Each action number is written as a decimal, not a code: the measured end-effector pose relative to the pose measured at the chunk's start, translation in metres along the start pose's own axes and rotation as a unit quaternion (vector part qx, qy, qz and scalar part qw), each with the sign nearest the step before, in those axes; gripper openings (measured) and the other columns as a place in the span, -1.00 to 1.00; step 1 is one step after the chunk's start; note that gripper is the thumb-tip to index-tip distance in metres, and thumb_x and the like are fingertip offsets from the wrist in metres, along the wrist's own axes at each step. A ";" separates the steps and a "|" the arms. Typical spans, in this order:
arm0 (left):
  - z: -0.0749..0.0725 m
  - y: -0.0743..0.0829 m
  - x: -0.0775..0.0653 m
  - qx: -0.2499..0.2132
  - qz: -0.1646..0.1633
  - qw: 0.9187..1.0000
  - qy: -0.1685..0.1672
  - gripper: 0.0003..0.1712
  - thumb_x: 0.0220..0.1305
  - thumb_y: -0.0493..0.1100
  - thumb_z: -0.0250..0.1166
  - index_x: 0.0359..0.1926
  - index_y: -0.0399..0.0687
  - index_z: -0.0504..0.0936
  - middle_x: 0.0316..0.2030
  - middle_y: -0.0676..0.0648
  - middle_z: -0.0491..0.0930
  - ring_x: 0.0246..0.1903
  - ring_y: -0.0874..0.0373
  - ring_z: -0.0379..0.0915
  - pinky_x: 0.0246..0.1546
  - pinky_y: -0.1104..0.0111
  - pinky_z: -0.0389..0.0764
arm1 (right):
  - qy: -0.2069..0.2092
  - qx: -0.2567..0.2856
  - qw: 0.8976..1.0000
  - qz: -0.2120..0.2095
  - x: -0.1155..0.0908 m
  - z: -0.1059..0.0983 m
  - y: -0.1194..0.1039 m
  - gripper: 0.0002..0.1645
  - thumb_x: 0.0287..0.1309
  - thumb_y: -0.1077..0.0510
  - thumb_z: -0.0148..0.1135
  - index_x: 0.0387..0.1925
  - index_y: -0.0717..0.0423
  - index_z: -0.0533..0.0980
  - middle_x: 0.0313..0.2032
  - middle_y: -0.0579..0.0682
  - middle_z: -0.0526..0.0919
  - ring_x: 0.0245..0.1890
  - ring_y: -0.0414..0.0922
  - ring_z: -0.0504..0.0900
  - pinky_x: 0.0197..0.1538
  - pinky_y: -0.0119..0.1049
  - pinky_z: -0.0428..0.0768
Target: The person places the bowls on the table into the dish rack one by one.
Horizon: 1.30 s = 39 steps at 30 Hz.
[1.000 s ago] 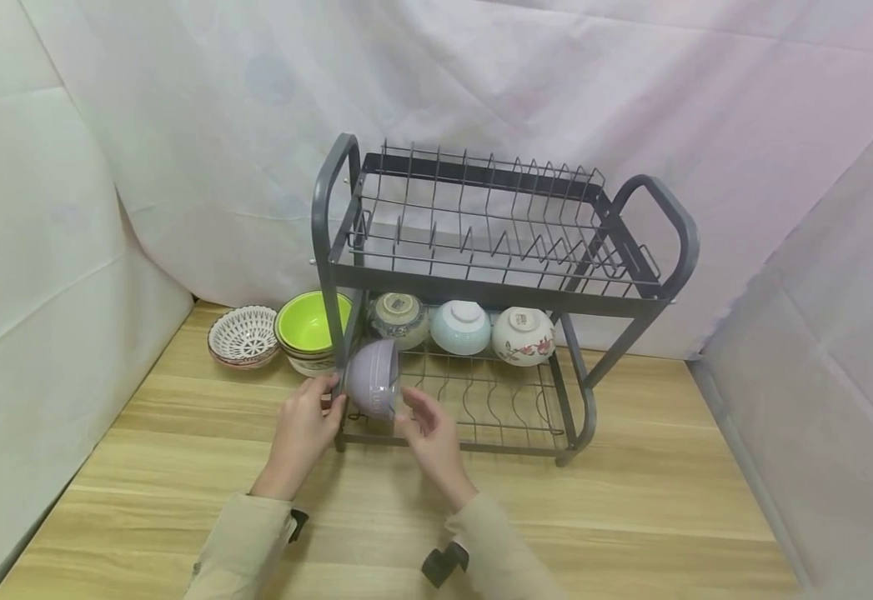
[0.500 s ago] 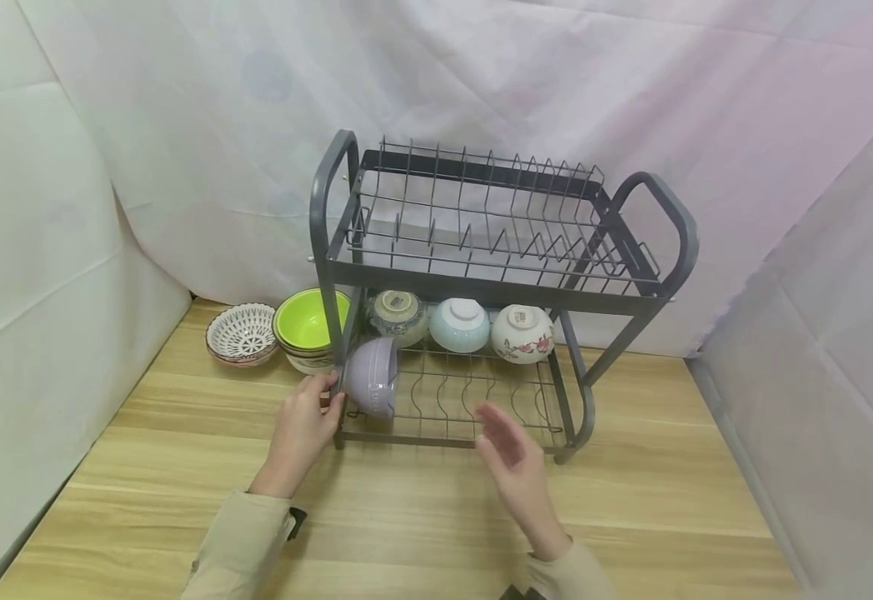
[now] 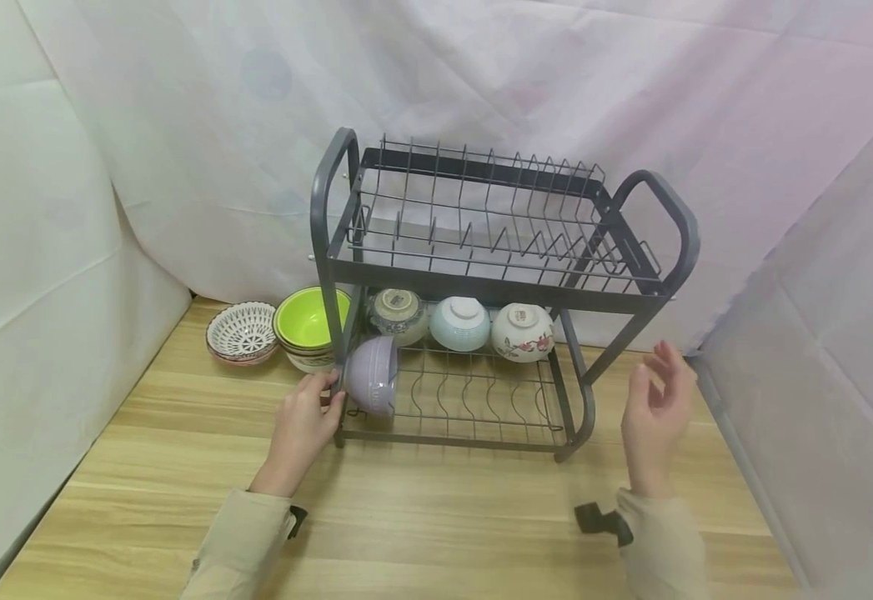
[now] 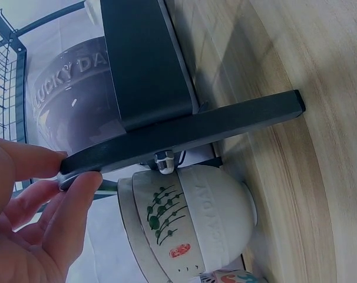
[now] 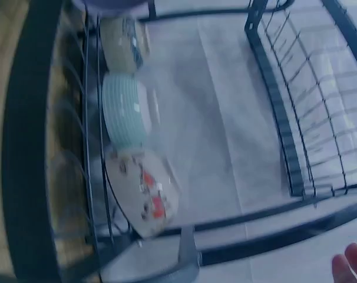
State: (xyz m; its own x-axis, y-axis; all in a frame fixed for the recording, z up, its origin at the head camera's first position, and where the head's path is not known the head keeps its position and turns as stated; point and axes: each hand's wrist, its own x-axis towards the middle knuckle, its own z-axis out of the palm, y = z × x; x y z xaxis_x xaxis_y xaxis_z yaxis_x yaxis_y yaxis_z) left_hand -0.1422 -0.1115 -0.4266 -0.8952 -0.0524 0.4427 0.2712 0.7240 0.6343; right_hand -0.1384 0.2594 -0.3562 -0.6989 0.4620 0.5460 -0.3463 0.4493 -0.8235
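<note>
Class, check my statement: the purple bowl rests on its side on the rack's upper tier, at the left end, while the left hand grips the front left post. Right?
Not quite: the purple bowl is on the lower tier of the rack, as the head view shows. It does rest on its side at the left end, and the left hand grips the front left post.

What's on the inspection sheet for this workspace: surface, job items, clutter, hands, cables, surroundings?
Surface: light wood-grain tabletop.
Job items: round lavender glazed bowl on its side, lower tier of grey metal rack; three round glazed bowls, bases up, along the back.
Clutter: round lime-green bowl, round white patterned bowl, both left of rack.
Hands: left hand pinches rack's post; right hand holds nothing.
Cables: nothing seen.
Surroundings: white fabric sheets.
</note>
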 end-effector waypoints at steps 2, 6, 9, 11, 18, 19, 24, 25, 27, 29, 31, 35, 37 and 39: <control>0.000 0.000 -0.001 -0.001 -0.002 1.000 0.000 -0.72 -0.03 -0.44 0.29 -0.21 -0.42 0.53 -0.22 -0.34 0.56 -0.44 -0.10 0.61 -0.47 0.29 0.64 | -0.011 -0.034 0.999 0.000 0.012 0.000 0.005 -0.54 0.23 0.26 -0.01 0.18 0.15 0.33 0.04 -0.02 0.45 -0.02 -0.26 0.43 0.02 -0.44 0.46; -0.002 0.001 -0.003 -0.005 -0.003 1.000 -0.002 -0.72 -0.02 -0.44 0.29 -0.20 -0.43 0.53 -0.20 -0.35 0.56 -0.43 -0.11 0.60 -0.46 0.29 0.64 | -0.047 -0.061 0.997 0.011 0.025 0.005 0.014 -0.56 0.28 0.21 -0.06 0.18 0.19 0.33 0.00 0.00 0.49 -0.06 -0.35 0.43 0.00 -0.46 0.48; -0.003 0.000 -0.004 -0.005 -0.002 1.000 -0.004 -0.72 -0.01 -0.44 0.28 -0.20 -0.43 0.52 -0.20 -0.36 0.55 -0.42 -0.11 0.60 -0.46 0.29 0.64 | -0.041 -0.045 0.998 0.016 0.029 0.010 0.020 -0.58 0.27 0.23 -0.03 0.13 0.26 0.36 -0.11 -0.17 0.51 -0.11 -0.41 0.44 -0.01 -0.47 0.49; -0.004 0.000 -0.003 -0.004 -0.001 1.000 -0.002 -0.72 -0.01 -0.44 0.28 -0.20 -0.43 0.52 -0.20 -0.36 0.55 -0.43 -0.11 0.60 -0.47 0.29 0.64 | -0.039 -0.022 0.999 0.013 0.032 0.013 0.023 -0.60 0.25 0.24 -0.01 0.10 0.30 0.37 -0.18 -0.28 0.49 -0.14 -0.42 0.47 -0.02 -0.49 0.50; -0.007 -0.001 0.000 0.012 0.021 1.000 0.018 -0.69 -0.03 -0.42 0.30 -0.19 -0.43 0.53 -0.24 -0.36 0.56 -0.45 -0.13 0.60 -0.49 0.20 0.64 | -0.093 0.129 0.987 0.026 0.041 0.014 0.032 -0.68 0.21 0.25 0.04 0.00 0.23 0.43 -0.28 -0.06 0.55 -0.24 -0.24 0.61 -0.13 -0.48 0.56; -0.007 -0.001 0.000 0.013 0.023 0.999 0.019 -0.69 -0.03 -0.42 0.30 -0.19 -0.43 0.53 -0.24 -0.36 0.56 -0.45 -0.13 0.60 -0.50 0.20 0.64 | -0.099 0.137 0.985 0.031 0.042 0.014 0.032 -0.69 0.21 0.23 0.05 -0.01 0.20 0.44 -0.28 -0.04 0.56 -0.24 -0.24 0.61 -0.12 -0.47 0.56; -0.008 -0.001 0.002 0.016 0.034 0.999 0.014 -0.69 -0.02 -0.42 0.30 -0.18 -0.43 0.52 -0.23 -0.35 0.56 -0.45 -0.12 0.60 -0.50 0.20 0.64 | -0.101 0.174 0.978 0.056 0.042 0.014 0.033 -0.71 0.18 0.21 0.08 -0.06 0.23 0.46 -0.29 0.01 0.56 -0.22 -0.16 0.59 -0.08 -0.43 0.55; -0.008 -0.002 0.002 0.017 0.036 0.999 0.012 -0.68 -0.02 -0.42 0.30 -0.18 -0.44 0.52 -0.23 -0.35 0.56 -0.44 -0.12 0.60 -0.50 0.20 0.63 | -0.098 0.181 0.977 0.059 0.042 0.014 0.033 -0.69 0.18 0.21 0.09 -0.06 0.28 0.45 -0.30 0.03 0.56 -0.23 -0.15 0.59 -0.08 -0.43 0.56; -0.008 -0.003 0.003 0.015 0.043 0.999 0.003 -0.67 0.00 -0.41 0.29 -0.16 -0.44 0.50 -0.23 -0.35 0.55 -0.43 -0.12 0.59 -0.48 0.20 0.64 | -0.092 0.190 0.975 0.063 0.042 0.015 0.034 -0.69 0.17 0.21 0.09 -0.07 0.31 0.45 -0.31 0.03 0.55 -0.24 -0.16 0.58 -0.09 -0.43 0.56; -0.009 -0.006 0.004 0.004 0.044 0.999 -0.012 -0.67 0.03 -0.39 0.28 -0.14 -0.43 0.49 -0.23 -0.34 0.54 -0.39 -0.11 0.58 -0.45 0.21 0.64 | -0.088 0.197 0.974 0.066 0.042 0.016 0.035 -0.71 0.17 0.22 0.10 -0.09 0.29 0.46 -0.32 0.02 0.55 -0.25 -0.17 0.58 -0.09 -0.43 0.56; -0.012 -0.010 0.006 -0.014 0.036 0.999 -0.029 -0.69 0.09 -0.35 0.25 -0.12 -0.41 0.47 -0.22 -0.32 0.53 -0.35 -0.09 0.56 -0.42 0.22 0.63 | -0.083 0.196 0.974 0.071 0.042 0.016 0.036 -0.75 0.17 0.22 0.10 -0.12 0.22 0.49 -0.31 0.03 0.54 -0.24 -0.16 0.58 -0.10 -0.44 0.57; -0.025 -0.021 0.016 -0.049 -0.007 0.999 0.000 -0.70 0.16 -0.32 0.19 -0.09 -0.40 0.44 -0.26 -0.27 0.53 -0.31 -0.06 0.51 -0.37 0.24 0.60 | -0.078 0.205 0.973 0.078 0.041 0.015 0.039 -0.79 0.16 0.22 0.11 -0.15 0.16 0.51 -0.31 0.06 0.54 -0.23 -0.10 0.58 -0.11 -0.43 0.57; -0.033 -0.032 0.027 -0.052 -0.038 0.997 0.038 -0.69 0.18 -0.31 0.17 -0.07 -0.42 0.43 -0.25 -0.28 0.53 -0.30 -0.07 0.50 -0.35 0.34 0.57 | -0.076 0.209 0.972 0.080 0.040 0.014 0.040 -0.80 0.16 0.22 0.12 -0.16 0.16 0.51 -0.31 0.07 0.54 -0.23 -0.09 0.58 -0.12 -0.42 0.58; -0.040 -0.047 0.037 -0.044 -0.076 0.993 0.077 -0.67 0.18 -0.30 0.15 -0.05 -0.42 0.42 -0.22 -0.29 0.53 -0.29 -0.09 0.51 -0.31 0.34 0.55 | -0.076 0.214 0.971 0.081 0.040 0.013 0.041 -0.80 0.16 0.22 0.12 -0.16 0.17 0.51 -0.32 0.05 0.55 -0.24 -0.10 0.58 -0.12 -0.42 0.58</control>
State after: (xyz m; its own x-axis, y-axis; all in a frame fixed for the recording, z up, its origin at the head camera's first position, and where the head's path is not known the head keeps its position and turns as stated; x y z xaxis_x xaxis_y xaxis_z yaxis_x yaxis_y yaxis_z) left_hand -0.1745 -0.1749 -0.4148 -0.8648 -0.2665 0.4255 0.1729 0.6375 0.7508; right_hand -0.1883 0.2862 -0.3700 -0.8391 0.3673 0.4013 -0.4291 0.0066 -0.9033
